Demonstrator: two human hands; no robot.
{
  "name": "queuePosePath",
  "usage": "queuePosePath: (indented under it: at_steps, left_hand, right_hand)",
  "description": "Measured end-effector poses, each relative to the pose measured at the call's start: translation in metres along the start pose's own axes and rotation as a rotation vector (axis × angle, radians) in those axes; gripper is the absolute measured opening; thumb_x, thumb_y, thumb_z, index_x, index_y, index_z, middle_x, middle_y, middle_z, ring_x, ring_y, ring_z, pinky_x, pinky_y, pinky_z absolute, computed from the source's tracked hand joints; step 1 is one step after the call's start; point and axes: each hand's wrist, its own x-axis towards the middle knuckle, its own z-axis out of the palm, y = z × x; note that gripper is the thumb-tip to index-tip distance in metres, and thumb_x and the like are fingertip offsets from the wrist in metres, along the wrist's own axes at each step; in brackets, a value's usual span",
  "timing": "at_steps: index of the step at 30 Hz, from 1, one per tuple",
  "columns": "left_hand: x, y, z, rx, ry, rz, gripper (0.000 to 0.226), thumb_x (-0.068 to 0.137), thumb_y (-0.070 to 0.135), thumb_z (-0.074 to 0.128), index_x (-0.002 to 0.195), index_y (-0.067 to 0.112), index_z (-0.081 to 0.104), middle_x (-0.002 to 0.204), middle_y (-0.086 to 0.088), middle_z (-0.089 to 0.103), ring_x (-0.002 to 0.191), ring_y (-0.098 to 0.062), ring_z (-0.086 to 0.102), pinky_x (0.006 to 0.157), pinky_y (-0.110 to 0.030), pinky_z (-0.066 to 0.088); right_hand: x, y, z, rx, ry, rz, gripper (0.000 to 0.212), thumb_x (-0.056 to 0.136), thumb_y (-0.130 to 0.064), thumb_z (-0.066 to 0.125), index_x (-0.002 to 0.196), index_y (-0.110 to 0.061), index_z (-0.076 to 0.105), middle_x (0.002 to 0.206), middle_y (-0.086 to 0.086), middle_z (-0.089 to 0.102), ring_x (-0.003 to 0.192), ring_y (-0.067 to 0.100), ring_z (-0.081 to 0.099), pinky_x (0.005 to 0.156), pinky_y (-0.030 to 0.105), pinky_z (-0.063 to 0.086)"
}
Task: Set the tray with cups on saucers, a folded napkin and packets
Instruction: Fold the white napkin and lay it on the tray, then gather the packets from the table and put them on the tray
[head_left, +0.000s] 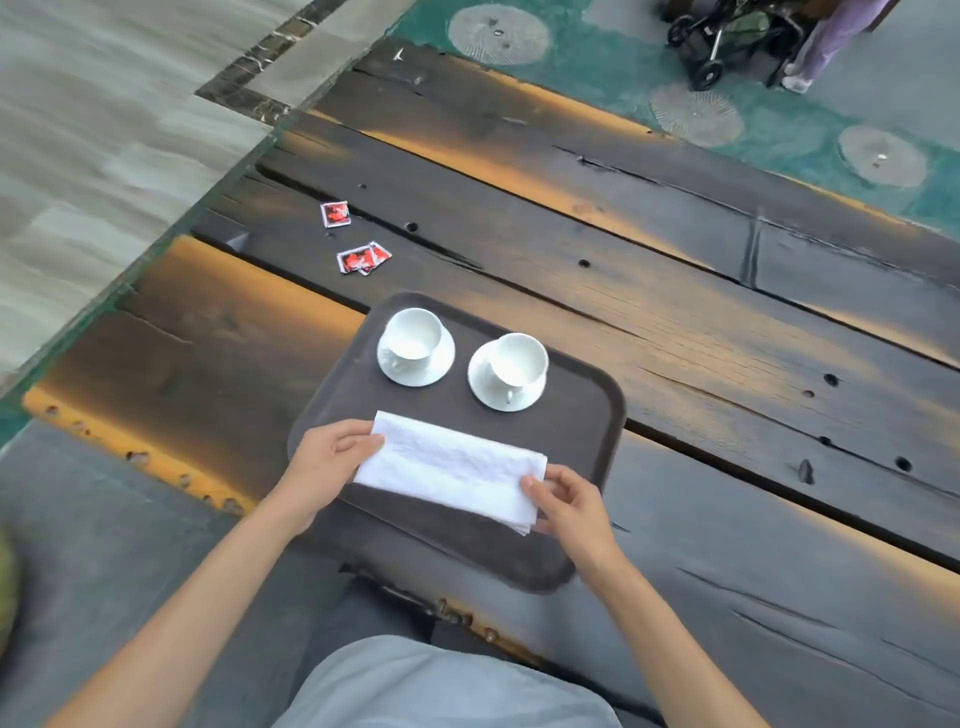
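A dark brown tray (587, 415) lies on the wooden table in front of me. Two white cups stand on white saucers at its far side, the left cup (413, 335) and the right cup (519, 361). A white folded napkin (452, 467) lies across the tray's near half. My left hand (324, 457) pinches the napkin's left end and my right hand (569, 501) pinches its right end. Red packets sit on the table beyond the tray: one (335, 214) farther away, two overlapping (362, 258) nearer.
The table is made of dark, worn planks (727, 322) with gaps and holes. Its left edge borders a paved floor. Far off at the top right stand a stroller (727, 36) and a person's legs (826, 47).
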Motion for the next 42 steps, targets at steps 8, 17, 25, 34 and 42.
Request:
queuePosePath:
  at_steps: [8, 17, 25, 34, 42]
  left_hand:
    - [0.075, -0.028, -0.062, 0.226, 0.033, -0.067, 0.027, 0.088, 0.019, 0.073, 0.115, 0.019, 0.075, 0.098, 0.008, 0.073, 0.098, -0.011, 0.068, 0.088, -0.033, 0.056]
    - [0.106, -0.038, -0.067, 0.667, 0.046, 0.019, 0.010, 0.084, 0.019, 0.067, 0.085, 0.024, 0.076, 0.077, 0.009, 0.073, 0.082, -0.020, 0.065, 0.069, -0.028, 0.050]
    - [0.125, -0.014, -0.077, 0.761, -0.059, 0.053, 0.010, 0.087, 0.030, 0.070, 0.097, 0.027, 0.071, 0.085, 0.014, 0.073, 0.085, -0.016, 0.068, 0.077, -0.031, 0.056]
    - [0.207, 0.075, -0.133, -0.016, -0.038, -0.013, 0.028, 0.094, 0.025, 0.067, 0.122, 0.025, 0.069, 0.114, 0.005, 0.071, 0.104, -0.010, 0.068, 0.083, -0.024, 0.056]
    - [0.308, 0.105, -0.164, -0.428, 0.007, -0.147, 0.025, 0.096, 0.027, 0.065, 0.118, 0.016, 0.070, 0.115, -0.004, 0.076, 0.106, -0.021, 0.073, 0.089, -0.034, 0.058]
  right_hand:
    - [0.045, 0.031, 0.082, -0.084, 0.062, 0.173, 0.013, 0.094, -0.017, 0.068, 0.104, -0.010, 0.069, 0.083, 0.005, 0.066, 0.083, 0.014, 0.068, 0.075, 0.027, 0.062]
    - [0.053, 0.037, 0.112, -0.455, 0.298, 0.188, 0.008, 0.084, -0.028, 0.071, 0.087, -0.024, 0.065, 0.068, -0.006, 0.073, 0.077, 0.016, 0.071, 0.074, 0.031, 0.056]
    - [0.053, -0.004, 0.120, -0.832, 0.323, 0.156, 0.013, 0.090, -0.044, 0.061, 0.096, -0.034, 0.057, 0.077, -0.019, 0.067, 0.079, 0.004, 0.064, 0.057, 0.024, 0.041]
    - [0.119, -0.148, 0.150, -0.833, 0.385, -0.170, 0.015, 0.093, -0.043, 0.059, 0.082, -0.034, 0.063, 0.073, -0.021, 0.068, 0.069, -0.001, 0.064, 0.059, 0.027, 0.047]
    - [0.269, -0.229, 0.224, -0.891, 0.262, -0.260, 0.020, 0.091, -0.044, 0.058, 0.089, -0.027, 0.068, 0.081, -0.012, 0.072, 0.079, 0.015, 0.069, 0.068, 0.029, 0.048]
